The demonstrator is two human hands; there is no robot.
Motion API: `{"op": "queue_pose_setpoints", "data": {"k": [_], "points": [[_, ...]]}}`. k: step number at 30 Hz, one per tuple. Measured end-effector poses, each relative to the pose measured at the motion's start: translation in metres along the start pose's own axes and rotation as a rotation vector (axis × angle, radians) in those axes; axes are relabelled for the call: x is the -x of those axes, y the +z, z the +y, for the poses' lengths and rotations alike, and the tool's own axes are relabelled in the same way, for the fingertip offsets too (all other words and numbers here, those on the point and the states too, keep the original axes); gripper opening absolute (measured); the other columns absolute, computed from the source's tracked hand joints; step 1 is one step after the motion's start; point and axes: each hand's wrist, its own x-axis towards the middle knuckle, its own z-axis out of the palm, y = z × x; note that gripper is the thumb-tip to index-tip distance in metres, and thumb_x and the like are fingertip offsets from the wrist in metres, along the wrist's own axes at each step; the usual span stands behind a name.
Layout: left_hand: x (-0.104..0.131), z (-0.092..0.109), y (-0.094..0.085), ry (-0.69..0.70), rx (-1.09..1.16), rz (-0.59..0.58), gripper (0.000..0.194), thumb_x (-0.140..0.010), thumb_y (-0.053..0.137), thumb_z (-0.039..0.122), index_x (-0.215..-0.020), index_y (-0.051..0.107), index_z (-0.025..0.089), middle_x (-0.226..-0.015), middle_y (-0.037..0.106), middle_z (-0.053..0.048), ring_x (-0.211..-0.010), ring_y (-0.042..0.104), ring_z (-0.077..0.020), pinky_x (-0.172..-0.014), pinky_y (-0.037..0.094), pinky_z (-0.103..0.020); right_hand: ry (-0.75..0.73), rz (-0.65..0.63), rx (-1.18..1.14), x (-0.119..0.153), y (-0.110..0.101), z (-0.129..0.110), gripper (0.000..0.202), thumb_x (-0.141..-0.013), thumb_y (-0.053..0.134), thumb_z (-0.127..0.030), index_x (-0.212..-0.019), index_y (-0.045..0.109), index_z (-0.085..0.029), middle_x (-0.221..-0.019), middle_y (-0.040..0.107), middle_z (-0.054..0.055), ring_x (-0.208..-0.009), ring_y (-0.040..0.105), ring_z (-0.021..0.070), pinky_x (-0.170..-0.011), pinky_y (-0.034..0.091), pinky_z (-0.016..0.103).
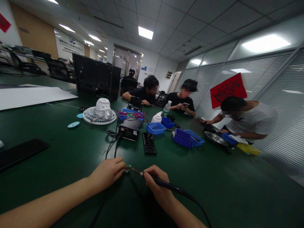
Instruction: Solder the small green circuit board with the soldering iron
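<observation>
A wide office with a panelled grey ceiling and slatted blinds surrounds a green worktop (197, 202). Toward its far edge sit two people in dark tops, one of them holding a phone (185, 104); a person in a white shirt (256, 118) leans in at the right edge, near a round metal pan (216, 138).

At the near part of the worktop, the right hand (160, 186) grips a soldering iron (171, 186) pen-fashion, thumb and fingers closed around the front of its black handle. The iron's long axis lies mostly crosswise, slanting a little: the metal tip points toward the left edge and slightly toward the far one, while the cable end trails toward the near right corner. The tip reaches a small green circuit board (128, 170), partly hidden; whether it touches is unclear.

The left hand (110, 172) has its fingers bunched at the board's left side; I cannot tell whether they pinch it or merely rest there.

Beyond the hands, toward the far edge, stand a black box with cables (129, 129), a dark stand (149, 145) and a blue tray (155, 128).
</observation>
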Motion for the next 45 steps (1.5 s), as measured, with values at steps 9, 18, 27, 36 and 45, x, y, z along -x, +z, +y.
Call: {"op": "queue_pose_setpoints", "data": {"k": [9, 18, 27, 36, 45], "points": [[0.0012, -0.0015, 0.0019, 0.002, 0.005, 0.006, 0.019, -0.092, 0.043, 0.022, -0.093, 0.062, 0.021, -0.086, 0.058, -0.001, -0.076, 0.060, -0.0150, -0.066, 0.045, -0.024, -0.006, 0.001, 0.009, 0.0011, -0.0001, 0.0012, 0.017, -0.081, 0.060, -0.029, -0.072, 0.064, -0.016, -0.057, 0.056, -0.002, -0.052, 0.051, 0.0117, -0.051, 0.039, 0.022], [0.0018, -0.0020, 0.0036, 0.007, -0.029, 0.017, 0.018, -0.093, 0.043, 0.020, -0.091, 0.061, 0.021, -0.085, 0.058, -0.001, -0.075, 0.059, -0.0153, -0.066, 0.045, -0.024, 0.011, -0.003, -0.002, 0.0005, 0.0004, -0.0030, 0.017, -0.080, 0.060, -0.030, -0.071, 0.063, -0.016, -0.059, 0.056, -0.002, -0.053, 0.051, 0.0124, -0.051, 0.039, 0.022], [0.0017, -0.0018, 0.0024, 0.008, -0.010, 0.016, 0.019, -0.093, 0.043, 0.021, -0.093, 0.062, 0.021, -0.085, 0.058, -0.002, -0.074, 0.059, -0.0150, -0.065, 0.045, -0.024, 0.000, -0.025, -0.013, 0.0013, -0.0007, 0.0012, 0.017, -0.081, 0.060, -0.031, -0.073, 0.063, -0.017, -0.060, 0.056, -0.002, -0.053, 0.050, 0.0118, -0.051, 0.039, 0.022], [0.0018, -0.0031, 0.0031, 0.016, 0.019, 0.040, 0.019, -0.092, 0.043, 0.020, -0.093, 0.062, 0.021, -0.084, 0.058, -0.002, -0.074, 0.059, -0.0145, -0.065, 0.045, -0.024, 0.005, -0.024, 0.004, 0.0009, -0.0018, 0.0000, 0.016, -0.081, 0.059, -0.030, -0.073, 0.063, -0.017, -0.061, 0.056, -0.002, -0.054, 0.050, 0.0120, -0.052, 0.038, 0.022], [0.0015, -0.0014, 0.0015, 0.000, 0.005, 0.011, 0.018, -0.092, 0.044, 0.020, -0.093, 0.062, 0.021, -0.085, 0.059, -0.001, -0.076, 0.060, -0.0149, -0.066, 0.046, -0.024, 0.004, -0.012, 0.008, 0.0006, -0.0005, -0.0011, 0.016, -0.080, 0.060, -0.031, -0.071, 0.063, -0.017, -0.058, 0.056, -0.002, -0.052, 0.050, 0.0119, -0.050, 0.038, 0.022]]}}
